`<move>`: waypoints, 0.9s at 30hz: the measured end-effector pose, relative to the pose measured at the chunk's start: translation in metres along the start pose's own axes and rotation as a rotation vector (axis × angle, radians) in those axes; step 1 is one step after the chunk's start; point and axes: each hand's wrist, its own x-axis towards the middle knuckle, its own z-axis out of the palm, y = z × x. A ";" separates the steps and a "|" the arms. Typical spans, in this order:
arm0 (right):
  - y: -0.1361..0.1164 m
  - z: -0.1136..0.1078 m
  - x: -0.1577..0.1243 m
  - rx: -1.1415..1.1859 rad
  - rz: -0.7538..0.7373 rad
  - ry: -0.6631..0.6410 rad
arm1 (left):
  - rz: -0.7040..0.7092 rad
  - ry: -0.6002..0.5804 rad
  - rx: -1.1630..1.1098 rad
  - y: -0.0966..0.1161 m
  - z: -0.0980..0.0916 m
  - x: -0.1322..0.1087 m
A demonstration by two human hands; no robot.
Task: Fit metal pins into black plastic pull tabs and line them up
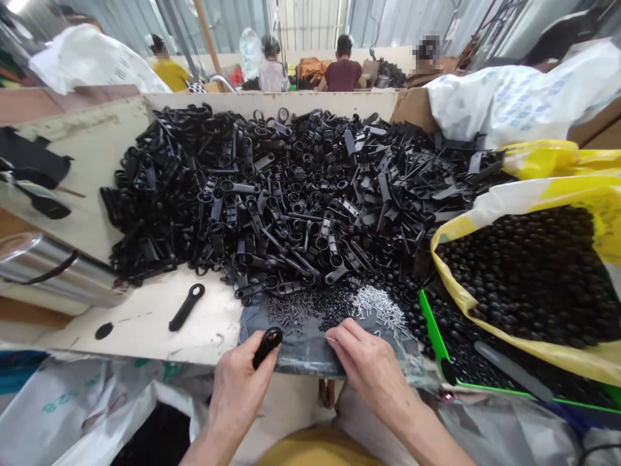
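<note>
My left hand (240, 382) is closed round a black plastic handle piece (268, 345) with a ring end, holding it at the table's near edge. My right hand (366, 359) lies over a dark sheet (301, 353), fingers bent and pressed toward small metal pins (378, 305) and tiny black pins (301, 309) scattered there; what its fingertips pinch is too small to make out. A big heap of black plastic handle parts (291, 194) fills the table behind. One loose handle piece (186, 307) lies alone to the left.
A yellow bag of black balls (533, 278) sits at right, over a green tray (431, 330) holding more balls. A metal flask (53, 268) lies at left. White bags (514, 97) stand at back right. Several people sit beyond the table's back wall (272, 100).
</note>
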 end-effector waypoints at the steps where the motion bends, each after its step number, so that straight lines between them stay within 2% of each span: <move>1: 0.001 0.002 0.002 -0.065 -0.022 -0.012 | 0.018 -0.016 0.045 0.002 -0.001 0.001; 7: 0.005 -0.001 0.006 -0.194 -0.109 -0.056 | 0.177 -0.065 0.312 0.025 0.009 0.009; 11: 0.006 0.002 0.005 -0.191 -0.085 -0.012 | 0.201 -0.060 0.312 0.029 0.020 0.013; 14: 0.004 0.006 0.002 -0.064 -0.059 0.035 | 0.187 -0.059 0.280 0.024 0.023 0.015; 17: -0.003 0.006 -0.001 0.264 0.025 0.110 | 0.172 -0.061 0.227 0.017 0.022 0.014; 19: -0.011 0.008 -0.001 0.532 0.169 0.154 | 0.132 -0.085 0.037 0.015 0.021 0.012; 23: -0.027 0.016 0.006 1.004 0.442 0.239 | -0.061 -0.151 -0.588 0.022 0.019 0.004; 27: -0.037 0.025 0.014 1.235 0.470 0.300 | -0.192 -0.150 -0.840 0.031 0.022 -0.004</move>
